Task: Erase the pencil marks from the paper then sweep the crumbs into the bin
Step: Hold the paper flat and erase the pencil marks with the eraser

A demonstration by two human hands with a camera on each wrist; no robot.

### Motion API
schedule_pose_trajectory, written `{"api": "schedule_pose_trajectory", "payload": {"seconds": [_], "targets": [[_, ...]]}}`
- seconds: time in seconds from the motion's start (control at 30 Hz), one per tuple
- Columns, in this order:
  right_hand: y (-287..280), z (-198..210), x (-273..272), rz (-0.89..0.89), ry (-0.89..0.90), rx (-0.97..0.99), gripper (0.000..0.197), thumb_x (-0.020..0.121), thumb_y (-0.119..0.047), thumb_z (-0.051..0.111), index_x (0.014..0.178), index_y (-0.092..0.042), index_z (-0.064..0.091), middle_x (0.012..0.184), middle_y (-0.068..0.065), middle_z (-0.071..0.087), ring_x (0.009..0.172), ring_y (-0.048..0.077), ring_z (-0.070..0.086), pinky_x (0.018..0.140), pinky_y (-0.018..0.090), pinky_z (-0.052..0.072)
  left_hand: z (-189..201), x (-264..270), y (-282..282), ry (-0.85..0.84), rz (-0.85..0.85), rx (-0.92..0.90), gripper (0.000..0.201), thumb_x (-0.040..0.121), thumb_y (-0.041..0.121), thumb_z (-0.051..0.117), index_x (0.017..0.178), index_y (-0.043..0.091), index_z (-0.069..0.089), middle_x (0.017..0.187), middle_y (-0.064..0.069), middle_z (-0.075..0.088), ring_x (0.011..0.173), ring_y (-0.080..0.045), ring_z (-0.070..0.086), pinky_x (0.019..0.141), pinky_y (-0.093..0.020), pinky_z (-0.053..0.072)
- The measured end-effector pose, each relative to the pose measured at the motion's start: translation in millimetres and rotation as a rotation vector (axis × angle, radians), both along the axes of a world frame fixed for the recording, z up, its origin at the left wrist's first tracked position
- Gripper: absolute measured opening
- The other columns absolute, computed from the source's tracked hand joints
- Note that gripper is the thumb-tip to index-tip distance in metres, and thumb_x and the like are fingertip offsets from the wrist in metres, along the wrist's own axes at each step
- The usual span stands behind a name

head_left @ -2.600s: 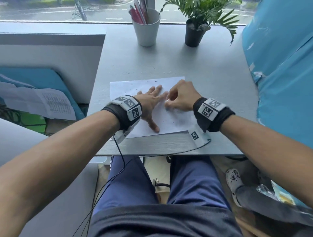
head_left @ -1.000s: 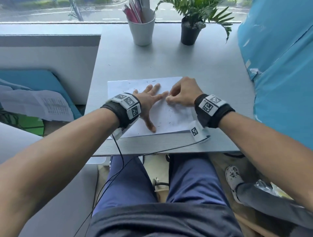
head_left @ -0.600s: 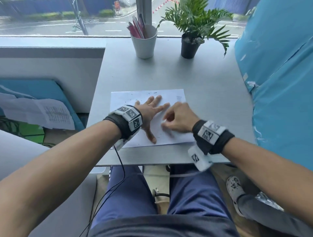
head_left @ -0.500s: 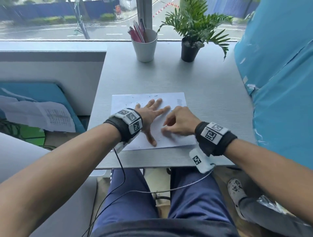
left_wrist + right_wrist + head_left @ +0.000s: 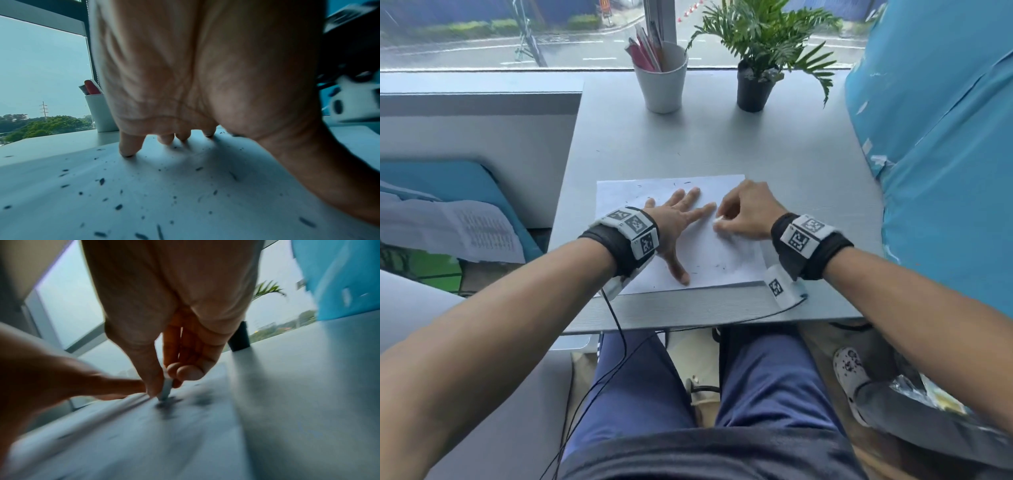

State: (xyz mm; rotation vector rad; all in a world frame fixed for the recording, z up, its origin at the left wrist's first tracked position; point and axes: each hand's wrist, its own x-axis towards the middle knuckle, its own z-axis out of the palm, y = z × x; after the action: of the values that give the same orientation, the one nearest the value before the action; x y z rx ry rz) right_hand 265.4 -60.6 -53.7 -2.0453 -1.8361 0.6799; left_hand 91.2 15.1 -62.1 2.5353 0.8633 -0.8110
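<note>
A white sheet of paper [image 5: 619, 195] lies near the front edge of the grey desk [image 5: 722, 137]. My left hand [image 5: 681, 219] presses flat on it with fingers spread, fingertips [image 5: 127, 149] down on the sheet. My right hand [image 5: 746, 212] pinches a small white eraser [image 5: 717, 219] between thumb and fingers, its tip against the paper [image 5: 123, 443] beside my left fingertips. In the right wrist view the eraser [image 5: 166, 389] sits on a dark smudge of pencil marks [image 5: 170, 404]. Dark eraser crumbs [image 5: 119, 207] are scattered over the paper [image 5: 61, 219].
A white cup [image 5: 662, 82] with pens and a potted plant [image 5: 755, 78] stand at the desk's far edge by the window. A blue cushioned surface [image 5: 945, 171] borders the desk on the right. Printed papers [image 5: 476, 229] lie on a blue seat at left. No bin shows.
My right hand has rubbed the eraser back and forth over the right half of the sheet and now sits farther up it. My left hand stays pressed in place. The head view has tilted up.
</note>
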Motion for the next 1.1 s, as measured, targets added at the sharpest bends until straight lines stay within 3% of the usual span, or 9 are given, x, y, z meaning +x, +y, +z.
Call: {"api": "schedule_pose_trajectory", "payload": {"seconds": [0.1,0.2,0.27,0.43,0.57,0.7,0.83,1.0,1.1], "targets": [[-27,-2,-26,0.192,0.019,-0.101,0.008,0.075,-0.025,0.077,0.078,-0.018,0.078,0.066,-0.013,0.065,0.060,-0.004,0.058,0.055,0.004,0.042,-2,0,2,0.008,-0.007,0.016,0.156,0.047,0.063,0.091,0.153,0.042,-0.022,0.160,0.004,-0.034,0.149,-0.023,-0.026,0.116,-0.067,-0.001],[-1,3,0,0.054,0.019,-0.047,0.010,0.074,-0.026,0.079,0.078,-0.017,0.079,0.069,-0.007,0.071,0.060,0.001,0.062,0.060,0.011,0.049,0,1,3,0.004,-0.010,0.003,0.155,0.048,0.061,0.092,0.153,0.042,-0.022,0.160,0.004,-0.033,0.149,-0.023,-0.026,0.116,-0.067,-0.001],[7,0,11,-0.047,0.002,0.030,0.013,0.072,-0.027,0.079,0.079,-0.016,0.079,0.070,-0.006,0.071,0.060,0.001,0.059,0.057,0.006,0.045,0,1,1,0.000,-0.009,-0.006,0.155,0.048,0.061,0.091,0.153,0.042,-0.021,0.160,0.004,-0.033,0.149,-0.023,-0.025,0.116,-0.066,-0.001],[-28,-5,-22,0.159,0.045,-0.127,0.007,0.076,-0.025,0.078,0.079,-0.019,0.078,0.070,-0.010,0.070,0.065,0.000,0.063,0.059,0.008,0.047,-6,-4,6,-0.007,-0.034,0.003,0.157,0.046,0.065,0.091,0.152,0.043,-0.023,0.159,0.005,-0.035,0.148,-0.021,-0.028,0.115,-0.066,-0.003],[0,-4,9,-0.020,0.005,-0.015,0.011,0.076,-0.029,0.078,0.083,-0.020,0.078,0.075,-0.005,0.069,0.070,0.006,0.061,0.058,0.007,0.038,-11,-17,10,-0.101,-0.051,-0.043,0.150,0.050,0.069,0.086,0.154,0.043,-0.019,0.160,0.005,-0.033,0.146,-0.020,-0.031,0.114,-0.065,-0.012],[0,-12,24,-0.058,-0.007,-0.061,0.011,0.077,-0.026,0.077,0.085,-0.018,0.078,0.076,-0.003,0.068,0.073,0.007,0.061,0.054,-0.002,0.035,-16,-36,3,-0.144,-0.137,0.005,0.130,0.067,0.079,0.067,0.157,0.033,-0.014,0.163,0.005,-0.026,0.149,-0.016,-0.024,0.115,-0.054,-0.016],[7,-8,29,-0.067,0.048,-0.113,0.009,0.077,-0.026,0.079,0.084,-0.019,0.076,0.076,-0.003,0.070,0.065,0.000,0.059,0.051,0.000,0.038,-5,-42,-17,-0.182,-0.215,0.156,0.100,0.088,0.077,0.028,0.159,0.014,-0.004,0.166,-0.002,-0.015,0.152,-0.014,-0.014,0.123,-0.049,-0.010],[10,-10,28,-0.056,0.075,-0.141,0.009,0.076,-0.025,0.081,0.082,-0.020,0.076,0.074,-0.004,0.072,0.061,0.000,0.060,0.053,0.006,0.039,-15,-18,-77,-0.290,-0.488,-0.045,0.085,0.092,0.071,0.018,0.160,0.024,-0.001,0.166,0.004,-0.012,0.152,-0.015,-0.013,0.120,-0.043,-0.016],[10,-10,29,-0.068,0.084,-0.139,0.009,0.076,-0.023,0.081,0.083,-0.019,0.076,0.074,-0.002,0.072,0.061,0.003,0.061,0.050,0.003,0.039,-22,-19,-66,-0.268,-0.442,-0.072,0.082,0.089,0.073,0.013,0.158,0.032,-0.009,0.164,0.008,-0.020,0.151,-0.016,-0.020,0.119,-0.045,-0.016]]}}
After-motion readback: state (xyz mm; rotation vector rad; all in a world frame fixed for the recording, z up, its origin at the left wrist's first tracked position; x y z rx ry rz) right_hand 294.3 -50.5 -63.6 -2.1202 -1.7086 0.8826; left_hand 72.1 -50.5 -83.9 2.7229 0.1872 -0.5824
